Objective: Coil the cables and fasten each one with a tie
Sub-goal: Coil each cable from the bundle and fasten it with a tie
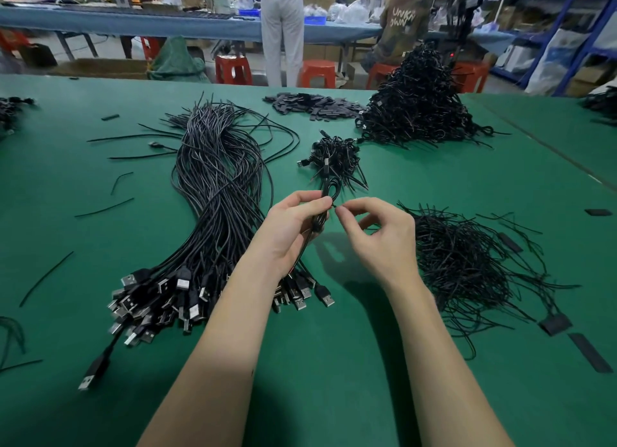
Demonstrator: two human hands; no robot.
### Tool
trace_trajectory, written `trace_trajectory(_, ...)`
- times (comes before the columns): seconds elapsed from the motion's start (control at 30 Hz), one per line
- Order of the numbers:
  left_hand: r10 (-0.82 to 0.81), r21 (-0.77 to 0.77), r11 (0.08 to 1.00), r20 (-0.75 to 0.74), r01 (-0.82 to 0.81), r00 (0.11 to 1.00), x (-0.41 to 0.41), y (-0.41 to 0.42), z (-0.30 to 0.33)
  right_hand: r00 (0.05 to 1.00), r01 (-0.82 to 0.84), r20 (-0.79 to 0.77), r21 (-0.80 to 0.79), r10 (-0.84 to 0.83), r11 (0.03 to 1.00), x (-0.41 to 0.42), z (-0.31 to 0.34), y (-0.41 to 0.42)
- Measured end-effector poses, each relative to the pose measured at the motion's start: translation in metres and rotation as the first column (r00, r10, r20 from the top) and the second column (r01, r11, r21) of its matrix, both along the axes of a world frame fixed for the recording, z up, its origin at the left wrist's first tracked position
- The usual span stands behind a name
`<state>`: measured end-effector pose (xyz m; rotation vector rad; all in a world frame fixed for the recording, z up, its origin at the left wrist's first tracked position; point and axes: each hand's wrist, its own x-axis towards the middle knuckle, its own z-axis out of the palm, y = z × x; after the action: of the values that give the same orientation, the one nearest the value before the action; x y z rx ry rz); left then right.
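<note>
Both forearms reach forward from the near edge of the green desk (334, 363) and meet above its middle. The left hand (290, 233) is turned with the palm toward the right, and its fingers and thumb are curled round a coiled black cable (325, 193), which it holds upright above the desk. The loop of the coil stands out above the fingers, and the rest of the cable runs down through the palm. The right hand (380, 233) is just beside it, wrist bent, thumb and forefinger pinching the end of a thin black tie (335, 206) at the side of the coil; the other fingers are loosely curled.

A long bundle of uncoiled cables (213, 193) lies on the left half of the desk, with its USB plugs (160, 299) toward the near edge. A loose heap of ties (467, 263) lies at the right of the hands. Behind the hands is a small heap of finished coils (335, 156), and a large pile of coils (420, 103) stands near the far edge.
</note>
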<state>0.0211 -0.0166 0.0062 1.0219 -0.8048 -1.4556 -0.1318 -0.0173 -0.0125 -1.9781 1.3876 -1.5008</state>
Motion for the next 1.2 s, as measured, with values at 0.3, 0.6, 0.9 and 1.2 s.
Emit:
trace_trajectory(0.3,0.038,-0.022,0.999,-0.021,-0.039,0.999,0.001,-0.001,0.0,0.868,-0.296,0.491,0.395,0.072,0.87,0.009,0.01,0.004)
trace_trajectory(0.6,0.008,0.0,1.0,-0.054,-0.008,0.998,0.003,-0.001,-0.001,1.0,-0.007,-0.026,-0.112,0.004,0.994,-0.001,-0.007,-0.003)
trace_trajectory(0.9,0.019,-0.097,0.995,-0.058,-0.025,0.998,0.003,-0.002,-0.004,0.62,-0.535,0.783,0.464,-0.044,0.706,0.014,0.013,0.001)
trace_trajectory(1.2,0.085,-0.152,0.987,0.218,-0.052,0.972,-0.008,-0.009,-0.016,0.564,-0.502,0.798,0.535,-0.212,0.68,0.015,0.014,-0.002)
